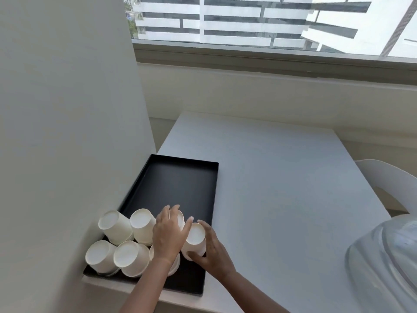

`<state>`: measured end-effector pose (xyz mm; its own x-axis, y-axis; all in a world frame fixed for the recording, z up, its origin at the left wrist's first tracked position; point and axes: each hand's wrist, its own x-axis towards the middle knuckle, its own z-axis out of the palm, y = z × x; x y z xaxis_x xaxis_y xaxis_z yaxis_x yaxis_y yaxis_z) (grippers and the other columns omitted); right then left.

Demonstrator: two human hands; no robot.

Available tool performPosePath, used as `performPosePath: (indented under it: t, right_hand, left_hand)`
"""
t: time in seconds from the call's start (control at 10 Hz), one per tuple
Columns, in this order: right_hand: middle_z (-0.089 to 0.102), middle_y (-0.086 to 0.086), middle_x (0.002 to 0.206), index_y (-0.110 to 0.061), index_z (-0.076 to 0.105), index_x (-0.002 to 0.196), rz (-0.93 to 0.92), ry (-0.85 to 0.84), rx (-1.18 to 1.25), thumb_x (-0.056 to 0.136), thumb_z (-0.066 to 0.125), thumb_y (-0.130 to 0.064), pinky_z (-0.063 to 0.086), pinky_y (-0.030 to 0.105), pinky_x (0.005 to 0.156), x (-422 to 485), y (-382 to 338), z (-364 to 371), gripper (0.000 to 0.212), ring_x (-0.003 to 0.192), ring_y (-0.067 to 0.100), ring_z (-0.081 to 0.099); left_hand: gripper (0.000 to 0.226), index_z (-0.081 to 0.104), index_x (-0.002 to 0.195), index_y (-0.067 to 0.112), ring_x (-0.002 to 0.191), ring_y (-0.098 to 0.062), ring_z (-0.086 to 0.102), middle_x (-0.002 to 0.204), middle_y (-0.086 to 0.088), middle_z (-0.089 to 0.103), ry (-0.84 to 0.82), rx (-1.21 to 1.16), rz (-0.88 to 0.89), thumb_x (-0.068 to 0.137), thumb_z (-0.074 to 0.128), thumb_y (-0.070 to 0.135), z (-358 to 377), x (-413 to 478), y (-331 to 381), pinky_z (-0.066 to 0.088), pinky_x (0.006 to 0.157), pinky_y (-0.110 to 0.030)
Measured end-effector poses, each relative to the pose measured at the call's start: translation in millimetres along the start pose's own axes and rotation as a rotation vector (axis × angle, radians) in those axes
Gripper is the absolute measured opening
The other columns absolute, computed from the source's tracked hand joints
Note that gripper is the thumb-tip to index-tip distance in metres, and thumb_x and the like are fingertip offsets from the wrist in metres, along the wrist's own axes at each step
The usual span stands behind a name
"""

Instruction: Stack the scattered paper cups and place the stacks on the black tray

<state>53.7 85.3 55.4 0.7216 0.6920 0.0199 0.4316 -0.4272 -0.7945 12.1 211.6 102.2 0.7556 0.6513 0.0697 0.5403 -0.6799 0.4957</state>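
Gripping an upturned white cup (195,239) near the black tray's (180,184) right edge, the right hand (215,251) curls round it; the left hand (170,234) clasps a second cup (180,219) alongside. Other cups (115,227) crowd the tray's near left on the bench (270,177).

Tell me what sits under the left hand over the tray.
A white paper cup over the black tray; the left hand covers most of it, so whether it's a stack is hidden.

Open floor of the black tray (180,184) beyond the cup stacks (117,227), wall (67,132) tight along its left.
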Motion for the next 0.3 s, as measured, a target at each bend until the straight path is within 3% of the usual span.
performPosePath:
  t: [0.3]
  right_hand:
    - [0.027, -0.009, 0.148, -0.027, 0.013, 0.143, 0.008, -0.085, -0.036, 0.084, 0.061, -0.034, 0.034, 0.016, 0.101, -9.8, 12.6, -6.8, 0.076, 0.132, 0.008, 0.034]
  left_hand:
    - [0.054, 0.043, 0.132, 0.007, 0.131, -0.029, 0.038, 0.137, -0.019, 0.045, 0.06, 0.059, 0.042, 0.09, 0.049, 0.041, 0.0, -1.6, -2.1, 0.038, 0.103, -0.039]
